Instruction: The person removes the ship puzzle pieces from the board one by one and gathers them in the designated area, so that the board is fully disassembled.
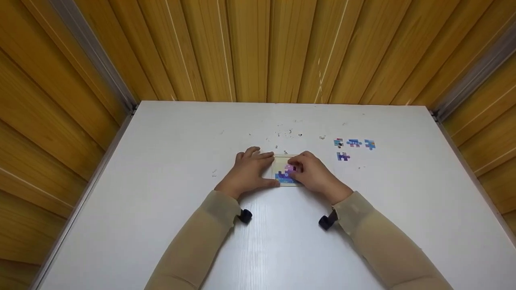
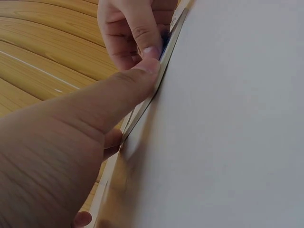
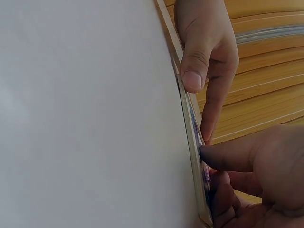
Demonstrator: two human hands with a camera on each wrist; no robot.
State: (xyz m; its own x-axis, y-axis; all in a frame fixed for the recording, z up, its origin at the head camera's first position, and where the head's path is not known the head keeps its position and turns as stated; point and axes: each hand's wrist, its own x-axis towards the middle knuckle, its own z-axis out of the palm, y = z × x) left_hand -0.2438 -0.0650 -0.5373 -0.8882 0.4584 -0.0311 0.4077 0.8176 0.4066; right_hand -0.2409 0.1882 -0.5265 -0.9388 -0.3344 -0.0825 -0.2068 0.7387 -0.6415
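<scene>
A small jigsaw tray (image 1: 281, 162) with a pale raised rim lies on the white table, its lower part filled with blue and purple pieces (image 1: 282, 177). At its left side, my left hand (image 1: 252, 171) has its thumb on the near corner and its straight forefinger at the far corner; the other fingers spread over the table. My right hand (image 1: 312, 173) pinches a pink-purple puzzle piece (image 1: 289, 167) over the tray's right half, its fingertips partly hiding the piece. In the right wrist view, the right thumb (image 3: 225, 156) and bent fingers are right at the tray's rim (image 3: 194, 156).
Several loose puzzle pieces (image 1: 354, 143) lie right of the tray, one purple piece (image 1: 343, 156) nearer than the others. Small crumbs and flecks (image 1: 290, 131) are scattered beyond the tray. Wood-patterned panels (image 1: 258, 52) stand behind the table's back edge.
</scene>
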